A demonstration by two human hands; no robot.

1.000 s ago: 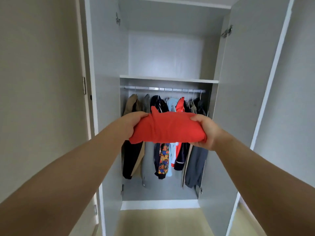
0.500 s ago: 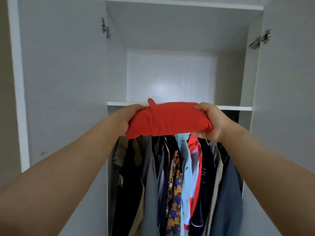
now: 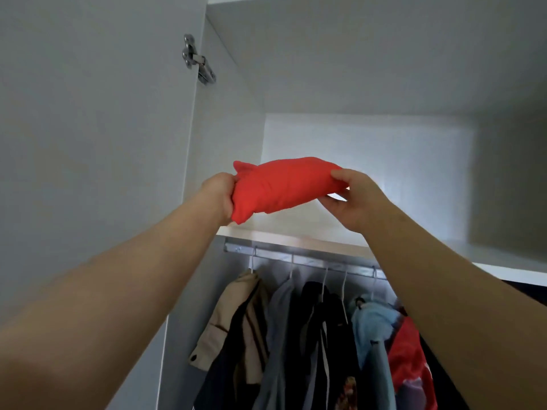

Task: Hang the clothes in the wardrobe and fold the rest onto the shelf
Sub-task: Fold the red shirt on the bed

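Observation:
A folded red garment [image 3: 281, 184] is held up above the front edge of the white upper shelf [image 3: 296, 236] of the wardrobe. My left hand [image 3: 217, 196] grips its left end, and my right hand [image 3: 353, 196] pinches its right end, thumb on top and fingers beneath. The garment tilts, its left end lower. It appears clear of the shelf board. The shelf space behind it is bare and white.
Under the shelf a metal rail [image 3: 310, 260] carries several hung clothes [image 3: 296, 335]: beige, grey, black, light blue and red. The open left door [image 3: 88, 143] with its hinge [image 3: 196, 60] stands close on the left. The wardrobe's right inner wall [image 3: 509, 179] bounds the shelf space.
I have moved closer and both hands have lifted the red garment from below shelf height to above the shelf's front edge. The view has tilted upward.

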